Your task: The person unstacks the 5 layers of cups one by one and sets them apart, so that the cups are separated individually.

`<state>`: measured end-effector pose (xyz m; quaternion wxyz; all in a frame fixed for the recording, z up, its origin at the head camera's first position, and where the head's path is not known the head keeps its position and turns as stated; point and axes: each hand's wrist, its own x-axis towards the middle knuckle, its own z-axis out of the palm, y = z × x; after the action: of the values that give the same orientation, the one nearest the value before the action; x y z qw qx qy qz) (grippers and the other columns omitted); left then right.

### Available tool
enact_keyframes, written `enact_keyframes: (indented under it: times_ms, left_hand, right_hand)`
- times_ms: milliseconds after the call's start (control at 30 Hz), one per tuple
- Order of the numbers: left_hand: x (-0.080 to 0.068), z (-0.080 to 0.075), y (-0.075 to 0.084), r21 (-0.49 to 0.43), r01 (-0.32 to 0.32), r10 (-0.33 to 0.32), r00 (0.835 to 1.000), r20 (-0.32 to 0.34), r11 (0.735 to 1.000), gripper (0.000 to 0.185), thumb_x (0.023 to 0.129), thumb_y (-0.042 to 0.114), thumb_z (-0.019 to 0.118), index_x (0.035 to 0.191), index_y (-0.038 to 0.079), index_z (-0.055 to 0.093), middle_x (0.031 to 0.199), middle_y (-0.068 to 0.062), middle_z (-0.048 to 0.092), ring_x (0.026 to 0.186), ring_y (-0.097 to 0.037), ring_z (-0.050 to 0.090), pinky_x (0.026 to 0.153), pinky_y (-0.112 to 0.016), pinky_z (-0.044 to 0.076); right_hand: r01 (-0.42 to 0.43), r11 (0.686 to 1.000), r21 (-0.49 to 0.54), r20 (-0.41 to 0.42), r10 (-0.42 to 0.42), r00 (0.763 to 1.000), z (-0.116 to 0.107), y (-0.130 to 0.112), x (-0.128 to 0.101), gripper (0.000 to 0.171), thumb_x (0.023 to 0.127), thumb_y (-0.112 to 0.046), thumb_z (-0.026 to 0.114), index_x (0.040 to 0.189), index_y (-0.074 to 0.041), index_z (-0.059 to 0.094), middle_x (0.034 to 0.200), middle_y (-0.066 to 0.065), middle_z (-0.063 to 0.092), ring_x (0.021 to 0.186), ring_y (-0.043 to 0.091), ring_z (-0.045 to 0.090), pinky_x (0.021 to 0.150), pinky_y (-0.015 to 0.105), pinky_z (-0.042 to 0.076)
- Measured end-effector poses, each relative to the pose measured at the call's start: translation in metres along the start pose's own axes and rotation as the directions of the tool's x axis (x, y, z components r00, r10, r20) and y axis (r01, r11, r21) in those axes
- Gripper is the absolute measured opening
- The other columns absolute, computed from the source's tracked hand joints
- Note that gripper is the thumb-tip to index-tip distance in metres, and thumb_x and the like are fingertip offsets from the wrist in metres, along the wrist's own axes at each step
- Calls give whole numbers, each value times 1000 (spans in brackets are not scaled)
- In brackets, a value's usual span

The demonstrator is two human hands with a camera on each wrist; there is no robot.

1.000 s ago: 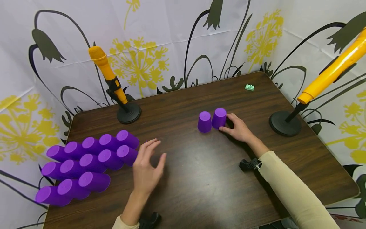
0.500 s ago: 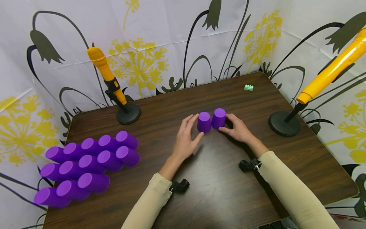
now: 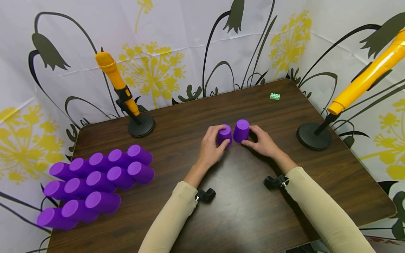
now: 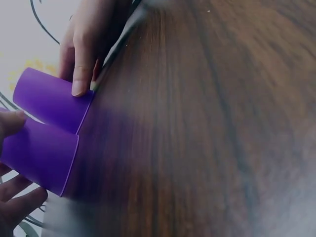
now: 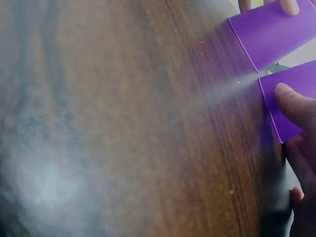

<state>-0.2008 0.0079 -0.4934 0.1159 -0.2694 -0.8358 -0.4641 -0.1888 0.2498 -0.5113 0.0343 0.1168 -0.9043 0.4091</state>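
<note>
Hands: left hand (image 3: 211, 149) grips left cup (image 3: 224, 135), right hand (image 3: 264, 143) grips right cup (image 3: 241, 130); wrist views hide cup pile (image 3: 95, 182).

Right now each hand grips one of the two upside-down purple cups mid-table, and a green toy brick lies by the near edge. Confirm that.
One detail is wrong. The green toy brick lies near the table's far edge, not the near one, as the head view shows. The rest holds: the left hand grips the left purple cup, and the right hand grips the right purple cup, both cups upside down.
</note>
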Motion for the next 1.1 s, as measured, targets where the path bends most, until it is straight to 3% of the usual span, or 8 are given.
enact_keyframes:
  times_ms: [133, 267, 467, 600, 700, 833, 967, 1100]
  left_hand:
    - [-6, -6, 0, -22, 2, -2, 1000, -30, 1000, 40, 89, 14, 73, 125, 15, 58, 118, -7, 58, 103, -19, 60, 77, -36, 54]
    - [-25, -26, 5, -4, 16, -16, 999, -40, 1000, 40, 89, 14, 73, 126, 15, 58, 119, -6, 58, 102, -17, 59, 74, -35, 54]
    - [-65, -77, 19, 14, 23, -22, 997, -75, 1000, 40, 89, 13, 73, 126, 13, 58, 122, -6, 57, 111, -19, 60, 81, -31, 56]
    - [-102, -114, 24, -1, 6, -6, 982, -190, 1000, 44, 83, 2, 77, 124, 8, 61, 119, -7, 59, 108, -19, 61, 81, -26, 55]
    - [-127, -143, 32, 1, -37, 35, 951, -308, 999, 46, 75, -9, 78, 118, -2, 63, 114, -16, 61, 102, -19, 61, 78, -22, 55]
    - [-154, -175, 36, 48, -58, 74, 886, -457, 997, 42, 69, -14, 75, 109, -12, 64, 106, -26, 62, 100, -16, 61, 78, -16, 52]
    - [-182, -196, 18, 176, 72, 45, 813, -581, 982, 39, 68, -7, 79, 106, -8, 69, 104, -23, 65, 99, -10, 61, 77, -10, 49]
    - [-200, -206, 0, 280, 259, -18, 762, -648, 924, 41, 67, 0, 83, 106, 1, 72, 104, -14, 68, 97, -8, 60, 76, -6, 46]
  right_hand:
    - [-8, 1000, -6, 11, 9, 1000, 0, 1, -1, 61, 87, -22, 77, 138, 0, 50, 133, 19, 54, 128, 35, 48, 108, 52, 34]
    - [-15, 1000, -3, 18, 15, 1000, 1, 2, -2, 62, 87, -23, 76, 138, 0, 50, 133, 19, 53, 128, 35, 47, 108, 53, 34]
    - [-14, 1000, 5, 11, 14, 1000, -2, 1, 0, 62, 87, -22, 77, 138, 1, 50, 134, 20, 53, 129, 35, 46, 109, 53, 33]
    - [-22, 1000, 0, 19, 22, 1000, -1, 2, 0, 62, 87, -22, 76, 138, 0, 49, 134, 19, 53, 129, 35, 46, 109, 52, 33]
    - [-22, 1000, 2, 17, 22, 1000, -1, 1, 0, 62, 87, -22, 76, 138, 0, 50, 133, 19, 53, 128, 35, 47, 108, 52, 33]
    - [-21, 1000, 3, 9, 21, 1000, -1, 1, 0, 62, 87, -22, 77, 137, 1, 50, 134, 20, 53, 129, 35, 46, 108, 53, 33]
    - [-26, 1000, 1, 17, 26, 1000, -1, 0, -1, 62, 87, -22, 77, 138, 1, 50, 134, 20, 53, 129, 36, 46, 109, 53, 33]
    - [-31, 1000, 3, 18, 31, 999, 0, 0, 0, 61, 87, -23, 76, 137, 0, 50, 135, 19, 53, 130, 35, 46, 109, 52, 33]
